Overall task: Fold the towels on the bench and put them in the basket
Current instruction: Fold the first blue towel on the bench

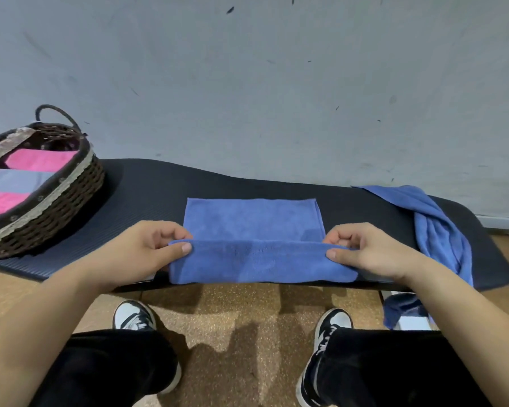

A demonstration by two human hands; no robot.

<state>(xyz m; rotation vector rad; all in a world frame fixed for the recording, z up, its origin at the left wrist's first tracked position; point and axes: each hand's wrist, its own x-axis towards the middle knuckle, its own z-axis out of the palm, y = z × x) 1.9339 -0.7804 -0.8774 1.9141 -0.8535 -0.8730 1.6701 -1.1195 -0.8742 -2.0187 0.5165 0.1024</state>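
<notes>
A blue towel (254, 221) lies flat on the black bench (147, 195), its near edge lifted and folded back toward the far edge. My left hand (147, 248) pinches the towel's near left corner between thumb and fingers. My right hand (365, 249) pinches the near right corner the same way. A dark wicker basket (56, 207) with a pale lace trim stands at the bench's left end and holds folded pink and grey-blue towels. A second blue towel (435, 230) lies crumpled at the bench's right end and hangs over its front edge.
A grey wall rises right behind the bench. Brown cork-like floor lies in front, with my legs and two black-and-white shoes (134, 317) below the bench edge. A white object (413, 323) sits on the floor under the hanging towel.
</notes>
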